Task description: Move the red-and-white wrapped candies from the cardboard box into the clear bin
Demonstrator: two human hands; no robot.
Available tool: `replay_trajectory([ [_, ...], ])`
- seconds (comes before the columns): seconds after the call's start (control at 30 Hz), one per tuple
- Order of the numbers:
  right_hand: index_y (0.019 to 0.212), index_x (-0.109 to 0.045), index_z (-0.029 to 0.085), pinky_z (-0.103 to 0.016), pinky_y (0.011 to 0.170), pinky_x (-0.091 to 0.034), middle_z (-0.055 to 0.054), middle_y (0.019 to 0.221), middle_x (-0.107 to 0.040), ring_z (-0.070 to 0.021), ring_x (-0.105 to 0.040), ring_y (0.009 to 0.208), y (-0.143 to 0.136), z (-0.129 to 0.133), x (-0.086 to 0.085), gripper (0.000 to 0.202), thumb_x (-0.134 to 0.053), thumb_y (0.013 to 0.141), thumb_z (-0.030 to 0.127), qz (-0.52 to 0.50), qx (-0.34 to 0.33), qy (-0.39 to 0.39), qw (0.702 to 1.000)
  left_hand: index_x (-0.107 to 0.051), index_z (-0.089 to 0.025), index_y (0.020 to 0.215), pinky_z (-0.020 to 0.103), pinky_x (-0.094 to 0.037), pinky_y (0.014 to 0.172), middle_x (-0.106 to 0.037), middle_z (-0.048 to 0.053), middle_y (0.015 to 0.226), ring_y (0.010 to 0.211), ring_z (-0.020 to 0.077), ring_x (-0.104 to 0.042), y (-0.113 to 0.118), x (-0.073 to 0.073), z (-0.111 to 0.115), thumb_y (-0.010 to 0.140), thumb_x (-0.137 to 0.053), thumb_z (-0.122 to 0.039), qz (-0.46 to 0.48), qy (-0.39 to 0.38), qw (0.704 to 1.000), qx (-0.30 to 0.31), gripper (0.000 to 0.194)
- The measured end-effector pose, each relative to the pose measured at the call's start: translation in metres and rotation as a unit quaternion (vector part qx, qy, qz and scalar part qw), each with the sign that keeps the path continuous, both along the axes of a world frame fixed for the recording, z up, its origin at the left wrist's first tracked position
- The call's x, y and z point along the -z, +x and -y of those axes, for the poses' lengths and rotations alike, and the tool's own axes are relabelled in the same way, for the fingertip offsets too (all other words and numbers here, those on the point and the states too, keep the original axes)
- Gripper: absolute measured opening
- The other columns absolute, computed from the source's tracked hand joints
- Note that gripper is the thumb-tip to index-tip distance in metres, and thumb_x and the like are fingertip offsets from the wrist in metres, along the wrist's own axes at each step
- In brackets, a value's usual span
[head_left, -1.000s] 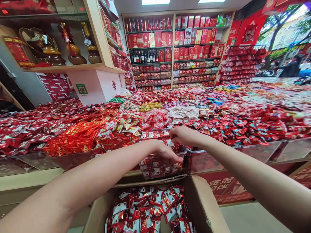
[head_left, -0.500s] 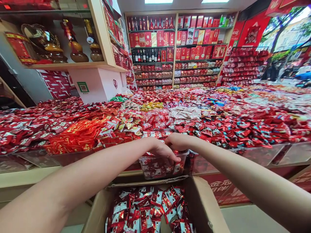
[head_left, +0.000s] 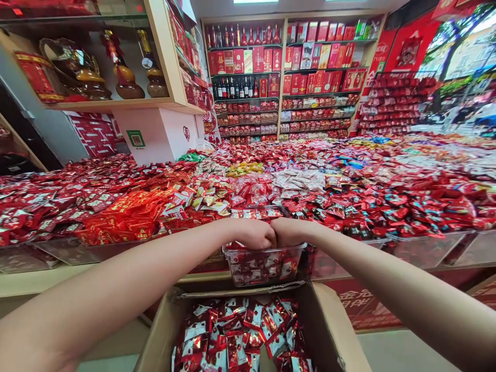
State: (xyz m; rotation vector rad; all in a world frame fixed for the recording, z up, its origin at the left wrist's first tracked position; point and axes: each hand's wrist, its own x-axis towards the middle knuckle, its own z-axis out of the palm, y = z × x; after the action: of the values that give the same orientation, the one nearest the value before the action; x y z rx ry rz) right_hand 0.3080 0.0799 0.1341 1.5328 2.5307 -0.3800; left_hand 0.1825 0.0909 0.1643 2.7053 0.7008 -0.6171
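Both my hands meet above a clear plastic bin (head_left: pixel 263 268) filled with small red-and-white wrapped packets. My left hand (head_left: pixel 256 235) is closed, its fingers curled over the bin's inner side. Against it, knuckle to knuckle, my right hand (head_left: pixel 289 231) is also curled closed. What either hand grips, if anything, is hidden beneath them. Below and nearer to me is an open cardboard box (head_left: pixel 333 320), partly filled with loose red-and-white wrapped packets (head_left: pixel 240 336) like those in the bin.
Heaps of red wrapped sweets (head_left: pixel 372 201) fill clear bins along the counter on both sides. Orange-red packets (head_left: pixel 135 212) lie left of my hands. A white pillar (head_left: pixel 149 137) and an overhanging glass cabinet (head_left: pixel 127 101) stand at left. Shelves (head_left: pixel 284 77) with bottles and boxes line the back.
My left hand's outstretched fingers have drawn back from the bin's front and curled in. My two hands now touch over the bin, and the view has shifted slightly.
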Motion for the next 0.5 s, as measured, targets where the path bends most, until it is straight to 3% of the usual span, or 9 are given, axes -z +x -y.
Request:
replay_trajectory([
  [0.07, 0.088, -0.066, 0.011, -0.02, 0.048, -0.036, -0.009, 0.08, -0.067, -0.0177, -0.057, 0.065, 0.002, 0.0, 0.002, 0.032, -0.05, 0.061, 0.015, -0.009, -0.003, -0.004, 1.0, -0.06, -0.02, 0.096, 0.022, -0.038, 0.061, -0.065, 0.001, 0.091, 0.07, 0.0131, -0.053, -0.006, 0.001, -0.002, 0.067, -0.043, -0.011, 0.012, 0.04, 0.999, 0.01, 0.035],
  [0.17, 0.087, -0.066, 0.015, -0.018, 0.047, -0.035, -0.004, 0.076, -0.067, -0.014, -0.055, 0.062, 0.004, -0.001, 0.005, 0.031, -0.049, 0.061, 0.015, -0.024, -0.016, -0.017, 0.999, -0.066, -0.023, 0.086, 0.022, -0.036, 0.055, -0.068, 0.0, 0.08, 0.062, 0.0129, -0.052, -0.007, 0.006, -0.008, 0.065, -0.049, -0.013, -0.003, 0.073, 0.997, 0.028, 0.029],
  [0.3, 0.082, -0.067, 0.016, -0.016, 0.046, -0.033, -0.002, 0.07, -0.067, -0.0113, -0.053, 0.059, 0.004, -0.001, 0.007, 0.028, -0.049, 0.06, 0.016, -0.039, -0.022, -0.019, 0.999, -0.07, -0.025, 0.069, 0.022, -0.033, 0.049, -0.068, -0.002, 0.067, 0.052, 0.0106, -0.048, 0.001, 0.01, -0.017, 0.06, -0.06, -0.021, -0.043, 0.064, 0.995, 0.055, 0.014],
  [0.5, 0.08, -0.068, 0.012, -0.017, 0.044, -0.032, -0.003, 0.066, -0.065, -0.012, -0.051, 0.056, 0.004, -0.003, 0.01, 0.027, -0.051, 0.059, 0.018, -0.054, -0.02, 0.001, 0.998, -0.069, -0.025, 0.073, 0.02, -0.033, 0.046, -0.068, -0.004, 0.07, 0.052, 0.0095, -0.048, 0.004, 0.014, -0.022, 0.06, -0.062, -0.031, -0.054, 0.035, 0.996, 0.053, 0.016],
])
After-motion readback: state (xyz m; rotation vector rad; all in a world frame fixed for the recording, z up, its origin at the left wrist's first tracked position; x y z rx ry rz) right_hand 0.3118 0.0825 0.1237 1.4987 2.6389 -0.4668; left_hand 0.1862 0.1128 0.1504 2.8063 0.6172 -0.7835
